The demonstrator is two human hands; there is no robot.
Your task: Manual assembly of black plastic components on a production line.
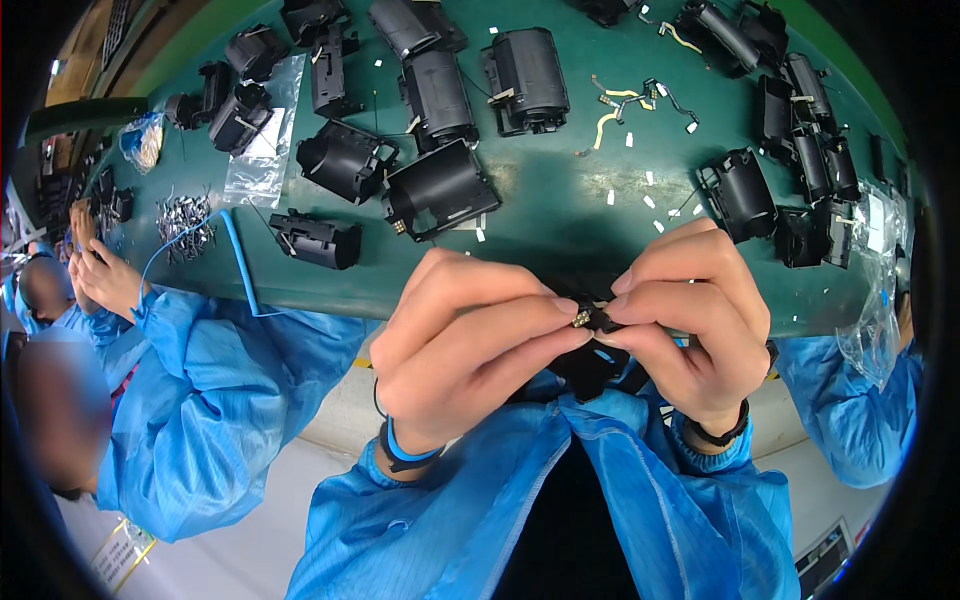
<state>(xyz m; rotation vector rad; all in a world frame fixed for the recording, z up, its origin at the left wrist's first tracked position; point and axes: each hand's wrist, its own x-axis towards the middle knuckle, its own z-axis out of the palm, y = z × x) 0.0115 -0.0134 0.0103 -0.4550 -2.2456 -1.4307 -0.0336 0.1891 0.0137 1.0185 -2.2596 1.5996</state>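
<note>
In front of my chest both hands are pinched together on a small black plastic part (pixel 598 318), which carries a gold-coloured contact piece (pixel 581 319). My left hand (pixel 475 335) grips its left side between thumb and fingertips. From the other side my right hand (pixel 692 315) pinches the same part, fingertips curled close to the left ones. A larger black piece (pixel 585 368) shows just under the fingers; whether it joins the held part cannot be made out. Fingers cover most of the part. Beyond my hands, on the green table (pixel 560 200), lies an open black plastic housing (pixel 442 188).
More black housings stand at the back (pixel 527 80) and at the right (pixel 738 195). Thin flex cables (pixel 640 100) and white paper bits lie mid-table. Small dark parts (pixel 185 222) are heaped left, near a blue cord (pixel 240 262). A co-worker in blue (pixel 215 400) sits left; another sleeve (pixel 850 410) shows right.
</note>
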